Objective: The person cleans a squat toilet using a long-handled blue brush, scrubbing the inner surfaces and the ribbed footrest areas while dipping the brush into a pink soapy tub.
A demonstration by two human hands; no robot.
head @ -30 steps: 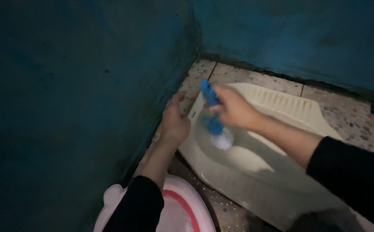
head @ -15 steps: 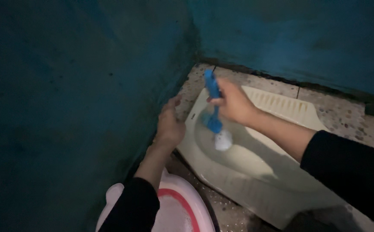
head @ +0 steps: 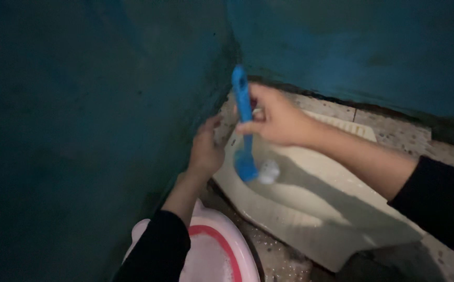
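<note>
— So, what was the biggest thing there?
— It was the dark blue-green wall point(head: 81, 104), and next the cream squat toilet pan point(head: 315, 209) set in the speckled floor point(head: 409, 138).
— And the white tub with a pink ring point(head: 211, 256)?
— It sat near the pan's closest end, under the left sleeve.
— What did the hands do?
— The right hand point(head: 276, 120) was closed around the long blue plastic brush point(head: 243, 125), which stood almost upright with its white bristles down in the pan. The left hand point(head: 204, 149) was loosely curled and held nothing, resting by the pan's rim next to the wall.
</note>
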